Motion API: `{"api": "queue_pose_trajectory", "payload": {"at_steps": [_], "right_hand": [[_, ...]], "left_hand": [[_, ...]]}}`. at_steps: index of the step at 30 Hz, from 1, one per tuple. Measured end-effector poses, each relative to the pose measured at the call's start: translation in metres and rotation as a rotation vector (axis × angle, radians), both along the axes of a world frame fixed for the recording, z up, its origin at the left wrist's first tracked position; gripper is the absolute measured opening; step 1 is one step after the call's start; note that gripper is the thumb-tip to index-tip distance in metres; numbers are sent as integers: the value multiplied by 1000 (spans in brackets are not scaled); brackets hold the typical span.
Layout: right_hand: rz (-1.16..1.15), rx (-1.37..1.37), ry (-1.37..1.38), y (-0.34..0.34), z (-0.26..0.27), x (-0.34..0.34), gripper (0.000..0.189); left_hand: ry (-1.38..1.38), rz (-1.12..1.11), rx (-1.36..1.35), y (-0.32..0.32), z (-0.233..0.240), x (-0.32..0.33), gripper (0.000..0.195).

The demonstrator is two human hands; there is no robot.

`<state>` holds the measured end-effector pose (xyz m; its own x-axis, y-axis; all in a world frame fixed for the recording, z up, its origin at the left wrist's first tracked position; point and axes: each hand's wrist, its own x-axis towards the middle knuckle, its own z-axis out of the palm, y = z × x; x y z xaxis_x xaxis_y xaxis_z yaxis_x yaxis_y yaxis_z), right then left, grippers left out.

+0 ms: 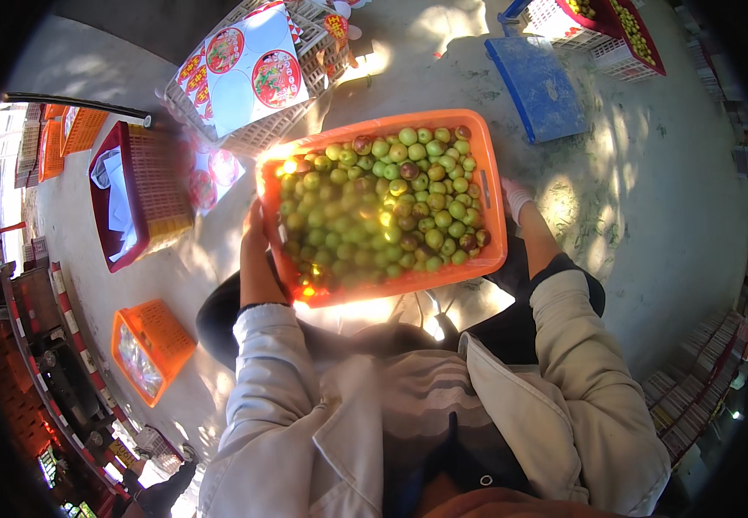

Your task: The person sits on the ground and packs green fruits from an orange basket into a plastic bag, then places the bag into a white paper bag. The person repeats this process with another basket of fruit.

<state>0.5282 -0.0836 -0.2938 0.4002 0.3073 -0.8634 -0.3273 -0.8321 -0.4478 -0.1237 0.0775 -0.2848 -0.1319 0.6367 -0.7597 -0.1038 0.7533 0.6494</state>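
Note:
A shallow orange plastic crate [497,226] lies tilted before me, at the level of my lap. Green jujubes [438,201], some with brown-red patches, fill it, and sun glare blurs those on its left side. My left hand [254,223] grips the crate's left end, its fingers partly hidden by the wall. At the opposite end my right hand [516,196] holds the crate, in what looks like a pale glove; the crate hides its fingertips.
Printed label sheets [276,78] lie on a pale lattice crate [273,129]. A maroon-lined crate [166,188] holds papers; below it stands an orange basket [166,343] with clear plastic. A blue platform scale [535,87] and jujube crates [620,55] stand ahead right. Someone's legs [166,485] show lower left.

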Motion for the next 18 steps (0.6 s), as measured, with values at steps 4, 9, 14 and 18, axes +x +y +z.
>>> {"api": "queue_pose_trajectory", "payload": {"at_steps": [4,9,14,18], "right_hand": [[91,81,469,28,-6,-9,39],[-72,45,633,50,13,-21,35],[-122,96,582,65,16,-21,34],[29,103,548,80,19,-16,34]], "left_hand": [[-113,133,-174,16,-46,-33,33],[-285,33,-247,50,-70,-50,27],[-188,-64,-78,90,-58,-28,21],[127,-131,53,107,-39,-16,21]]}}
